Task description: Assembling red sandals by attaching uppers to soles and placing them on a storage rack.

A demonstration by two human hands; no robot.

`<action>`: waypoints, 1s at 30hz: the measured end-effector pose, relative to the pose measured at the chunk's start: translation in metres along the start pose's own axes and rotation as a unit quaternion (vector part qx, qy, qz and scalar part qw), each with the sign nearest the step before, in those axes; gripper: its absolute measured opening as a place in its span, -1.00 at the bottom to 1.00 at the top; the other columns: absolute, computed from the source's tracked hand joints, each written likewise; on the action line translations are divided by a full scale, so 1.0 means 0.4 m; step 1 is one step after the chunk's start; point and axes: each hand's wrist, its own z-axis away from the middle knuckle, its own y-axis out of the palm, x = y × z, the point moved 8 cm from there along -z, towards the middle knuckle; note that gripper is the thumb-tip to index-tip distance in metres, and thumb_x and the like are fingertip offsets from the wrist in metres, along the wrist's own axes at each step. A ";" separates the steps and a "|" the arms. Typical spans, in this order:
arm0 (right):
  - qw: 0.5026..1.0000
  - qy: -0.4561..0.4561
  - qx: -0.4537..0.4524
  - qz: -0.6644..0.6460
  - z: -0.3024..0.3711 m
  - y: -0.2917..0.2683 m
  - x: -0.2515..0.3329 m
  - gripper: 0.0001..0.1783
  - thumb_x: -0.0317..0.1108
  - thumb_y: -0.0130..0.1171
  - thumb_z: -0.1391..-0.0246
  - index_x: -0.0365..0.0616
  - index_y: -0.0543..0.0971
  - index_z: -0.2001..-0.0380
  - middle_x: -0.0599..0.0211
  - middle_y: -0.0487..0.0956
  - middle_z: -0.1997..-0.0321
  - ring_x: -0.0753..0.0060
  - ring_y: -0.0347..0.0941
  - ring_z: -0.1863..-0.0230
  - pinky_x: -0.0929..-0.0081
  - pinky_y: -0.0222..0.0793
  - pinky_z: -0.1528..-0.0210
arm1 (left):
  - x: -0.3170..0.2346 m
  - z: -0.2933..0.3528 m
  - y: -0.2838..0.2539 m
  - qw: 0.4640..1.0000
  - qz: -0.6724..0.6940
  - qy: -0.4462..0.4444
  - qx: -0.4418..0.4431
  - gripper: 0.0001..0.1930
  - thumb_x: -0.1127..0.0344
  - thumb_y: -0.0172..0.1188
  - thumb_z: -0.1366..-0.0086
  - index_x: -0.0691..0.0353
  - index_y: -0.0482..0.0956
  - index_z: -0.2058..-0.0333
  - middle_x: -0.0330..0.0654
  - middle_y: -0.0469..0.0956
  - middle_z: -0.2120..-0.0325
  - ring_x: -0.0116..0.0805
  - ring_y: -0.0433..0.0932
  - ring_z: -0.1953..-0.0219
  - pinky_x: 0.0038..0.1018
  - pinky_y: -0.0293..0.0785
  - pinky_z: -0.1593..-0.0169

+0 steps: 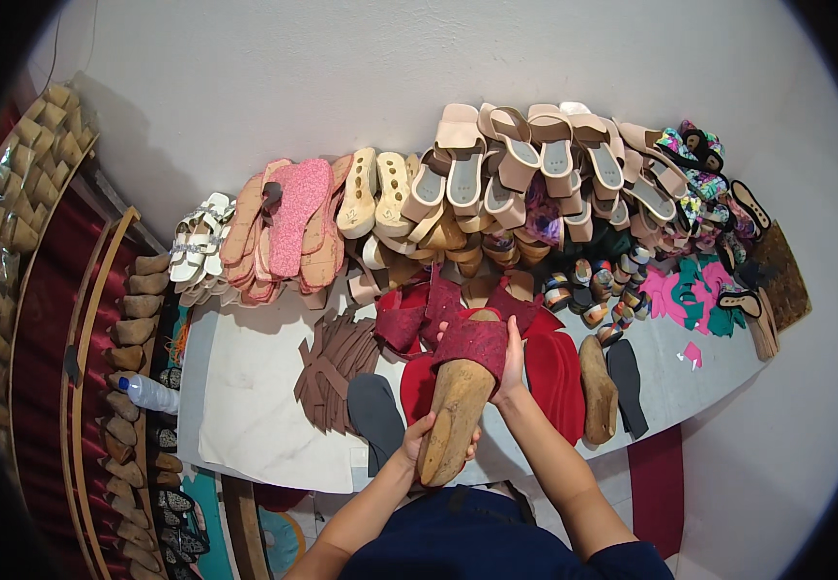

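Between my hands is a wooden shoe last (460, 411) with a dark red sandal upper (472, 350) wrapped over its toe end. My left hand (421, 440) grips the heel end of the last, fingers wrapped beneath it. My right hand (511, 367) holds the upper's right side against the last. Around them lie more dark red uppers (403, 324), red sole pieces (556, 387) and a dark grey insole (375, 414). Another wooden last (597, 391) rests to the right, beside a second grey insole (627, 387).
Brown strips (335, 372) are heaped left on the white table (264, 425). Pale heeled sandals (462, 164), pink insoles (300, 217) and patterned sandals (699, 184) are piled along the wall. Lasts fill a rack (136, 331) at left, near a plastic bottle (151, 393).
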 end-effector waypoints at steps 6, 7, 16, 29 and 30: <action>1.000 0.008 -0.019 -0.013 0.002 -0.031 -0.002 -0.18 0.28 -0.50 -0.02 -0.30 0.25 0.04 0.00 0.37 0.06 0.12 0.32 0.04 0.26 0.22 -0.02 | 0.013 0.008 -0.001 1.000 0.004 -0.012 -0.005 -0.28 -0.15 0.01 -0.05 0.23 0.14 -0.06 0.05 0.31 0.26 -0.19 0.38 0.30 -0.38 0.28 0.23; 1.000 0.009 -0.019 -0.012 0.001 -0.036 -0.001 -0.18 0.28 -0.50 -0.02 -0.30 0.25 0.04 0.00 0.37 0.06 0.12 0.32 0.04 0.26 0.22 -0.02 | 0.013 0.009 -0.001 1.000 0.004 -0.011 -0.005 -0.28 -0.15 0.01 -0.05 0.23 0.14 -0.06 0.05 0.31 0.26 -0.19 0.38 0.30 -0.38 0.28 0.23; 0.982 -0.039 -0.146 0.112 0.016 -0.064 0.022 -0.40 0.10 -0.40 -0.13 -0.24 0.34 0.14 0.14 0.41 0.14 0.34 0.34 0.12 0.44 0.23 0.03 | 0.006 0.010 0.032 0.991 0.094 0.010 0.093 -0.28 -0.18 -0.04 -0.06 0.23 0.12 -0.06 0.04 0.27 0.25 -0.16 0.37 0.29 -0.31 0.31 0.22; 0.901 -0.187 -0.232 0.314 0.007 -0.123 0.098 -0.64 -0.15 -0.33 -0.19 -0.15 0.39 0.27 0.35 0.44 0.34 0.55 0.34 0.31 0.58 0.25 0.17 | -0.016 0.022 0.020 0.998 0.025 0.011 0.059 -0.26 -0.14 0.02 -0.05 0.30 0.12 -0.05 0.07 0.31 0.24 -0.16 0.40 0.27 -0.34 0.28 0.19; 0.928 -0.155 -0.214 0.262 -0.002 -0.138 0.080 -0.60 -0.09 -0.33 -0.18 -0.16 0.40 0.25 0.30 0.45 0.30 0.48 0.36 0.28 0.53 0.27 0.15 | -0.015 0.018 0.022 0.998 0.023 0.007 0.060 -0.27 -0.15 0.00 -0.06 0.29 0.12 -0.05 0.05 0.31 0.25 -0.18 0.39 0.28 -0.34 0.28 0.20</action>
